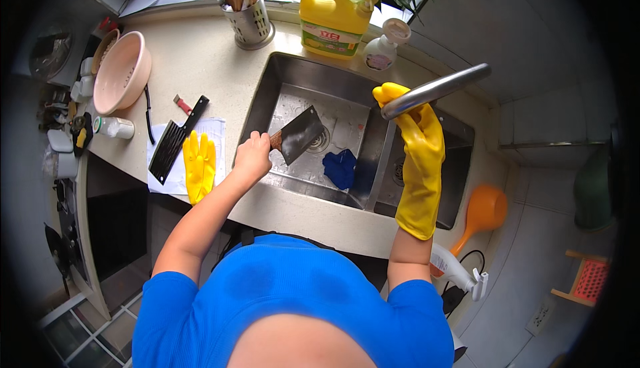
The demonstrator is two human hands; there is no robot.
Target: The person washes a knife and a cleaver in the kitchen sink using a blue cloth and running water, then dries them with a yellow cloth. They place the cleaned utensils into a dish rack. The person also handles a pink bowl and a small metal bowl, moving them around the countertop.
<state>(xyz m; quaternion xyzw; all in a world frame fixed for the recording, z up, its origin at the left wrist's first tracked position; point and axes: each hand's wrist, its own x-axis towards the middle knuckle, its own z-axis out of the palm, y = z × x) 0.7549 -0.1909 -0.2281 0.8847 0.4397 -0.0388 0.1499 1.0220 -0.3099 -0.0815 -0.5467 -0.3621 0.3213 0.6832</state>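
My bare left hand (253,155) grips the brown handle of a cleaver (302,135), whose dark wide blade reaches over the left basin of the steel double sink (363,191). On my right hand (408,111) is a long yellow rubber glove. Its fingers curl at the left end of the metal faucet tube (443,88), which crosses in front of the hand and partly hides it. A crumpled dark blue cloth (340,169) lies on the basin floor near the drain. The matching yellow glove (199,166) lies flat on the counter to the left.
A black slotted cleaver (177,143) rests on paper beside the spare glove. Further left stand a pink basin (123,78) and a jar (114,127). Behind the sink are a chopstick holder (249,25), yellow jug (331,23) and pump bottle (383,49). An orange ladle (485,208) lies right.
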